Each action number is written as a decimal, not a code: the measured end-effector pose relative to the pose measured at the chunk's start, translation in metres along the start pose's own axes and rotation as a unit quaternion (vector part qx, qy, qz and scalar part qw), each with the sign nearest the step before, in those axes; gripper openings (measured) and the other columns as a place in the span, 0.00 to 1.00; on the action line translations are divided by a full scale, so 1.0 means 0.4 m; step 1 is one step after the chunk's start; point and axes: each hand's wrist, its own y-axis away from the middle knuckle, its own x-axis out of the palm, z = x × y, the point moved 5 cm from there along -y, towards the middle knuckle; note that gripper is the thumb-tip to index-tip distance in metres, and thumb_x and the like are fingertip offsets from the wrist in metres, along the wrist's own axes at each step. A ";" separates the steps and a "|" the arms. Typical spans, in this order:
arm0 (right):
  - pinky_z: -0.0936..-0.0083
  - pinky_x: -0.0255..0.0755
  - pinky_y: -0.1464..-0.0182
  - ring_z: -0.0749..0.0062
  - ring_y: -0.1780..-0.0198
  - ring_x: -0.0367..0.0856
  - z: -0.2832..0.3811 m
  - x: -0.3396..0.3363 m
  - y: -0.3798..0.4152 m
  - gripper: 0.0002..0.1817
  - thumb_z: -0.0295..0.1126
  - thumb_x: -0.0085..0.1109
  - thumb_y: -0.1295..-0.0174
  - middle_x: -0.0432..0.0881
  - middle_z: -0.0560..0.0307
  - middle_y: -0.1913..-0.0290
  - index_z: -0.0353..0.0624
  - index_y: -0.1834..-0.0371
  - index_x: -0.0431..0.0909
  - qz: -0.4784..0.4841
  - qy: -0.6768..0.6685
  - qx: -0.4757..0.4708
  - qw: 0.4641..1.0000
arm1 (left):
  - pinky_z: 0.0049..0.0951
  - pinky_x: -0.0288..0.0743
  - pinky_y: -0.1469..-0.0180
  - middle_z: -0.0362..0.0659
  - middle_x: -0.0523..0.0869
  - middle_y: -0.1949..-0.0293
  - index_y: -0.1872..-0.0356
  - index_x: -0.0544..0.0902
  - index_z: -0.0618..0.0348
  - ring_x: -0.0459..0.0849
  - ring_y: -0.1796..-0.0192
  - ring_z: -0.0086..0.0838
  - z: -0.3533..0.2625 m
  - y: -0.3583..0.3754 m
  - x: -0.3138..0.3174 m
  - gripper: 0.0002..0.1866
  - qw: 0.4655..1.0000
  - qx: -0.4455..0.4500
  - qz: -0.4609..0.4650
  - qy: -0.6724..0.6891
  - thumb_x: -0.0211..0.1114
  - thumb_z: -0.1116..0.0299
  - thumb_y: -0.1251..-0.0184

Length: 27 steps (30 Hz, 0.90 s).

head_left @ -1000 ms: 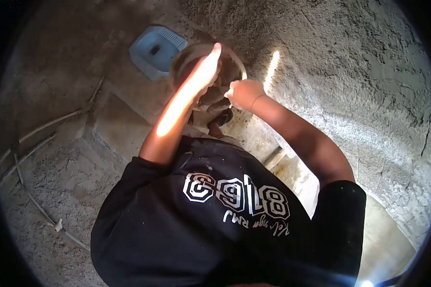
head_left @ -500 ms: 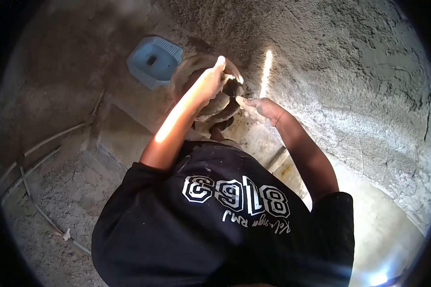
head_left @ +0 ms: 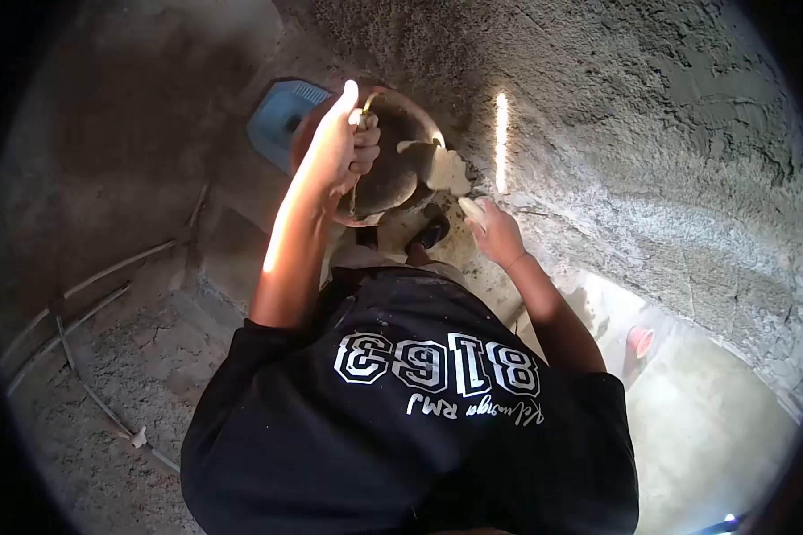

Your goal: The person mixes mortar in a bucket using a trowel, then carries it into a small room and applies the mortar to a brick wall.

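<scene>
My left hand (head_left: 346,147) is closed round the handle of a round, mortar-stained bucket (head_left: 430,125), holding it in front of me with its mouth facing up at me. Grey mortar (head_left: 391,192) lies inside the bucket. The pale handle of a trowel (head_left: 473,210) is in my right hand (head_left: 500,236), whose fingers are wrapped round it. A lump of wet mortar (head_left: 449,171) covers the trowel's blade at the bucket's right rim.
A blue squat toilet (head_left: 284,114) is set in the floor behind the bucket. On the right rises a rough plastered wall (head_left: 616,169). Pale pipes (head_left: 94,401) run along the left side. A reddish round object (head_left: 640,341) lies to the lower right. My foot (head_left: 433,234) shows below the bucket.
My left hand has moved left and now grips the bucket's handle. The bucket has shifted slightly left. My right hand has drawn down a little, and mortar now shows on the trowel.
</scene>
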 end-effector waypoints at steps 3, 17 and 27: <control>0.50 0.74 0.59 0.38 0.62 0.81 -0.032 0.017 0.022 0.23 0.45 0.61 0.39 0.83 0.38 0.64 0.46 0.46 0.70 0.041 -0.016 0.063 0.997 | 0.17 0.41 0.83 0.26 0.57 0.81 0.70 0.68 0.50 0.51 0.83 0.12 -0.085 0.089 0.098 0.27 0.997 0.040 0.062 0.027 0.47 0.36 0.28; 0.51 0.74 0.55 0.36 0.59 0.79 -0.088 -0.089 0.041 0.26 0.52 0.60 0.40 0.82 0.35 0.63 0.37 0.53 0.80 -0.053 -0.091 -0.050 0.993 | 0.20 0.49 0.80 0.34 0.58 0.74 0.63 0.62 0.57 0.54 0.80 0.17 -0.354 0.311 0.383 0.22 0.939 0.017 0.340 0.050 0.42 0.46 0.23; 0.55 0.75 0.54 0.40 0.58 0.81 -0.281 -0.021 0.158 0.28 0.55 0.61 0.40 0.82 0.34 0.60 0.36 0.56 0.80 -0.019 -0.092 0.139 0.986 | 0.15 0.47 0.84 0.29 0.59 0.78 0.66 0.70 0.58 0.55 0.82 0.12 -0.368 0.243 0.317 0.27 0.974 0.113 0.188 -0.047 0.46 0.41 0.26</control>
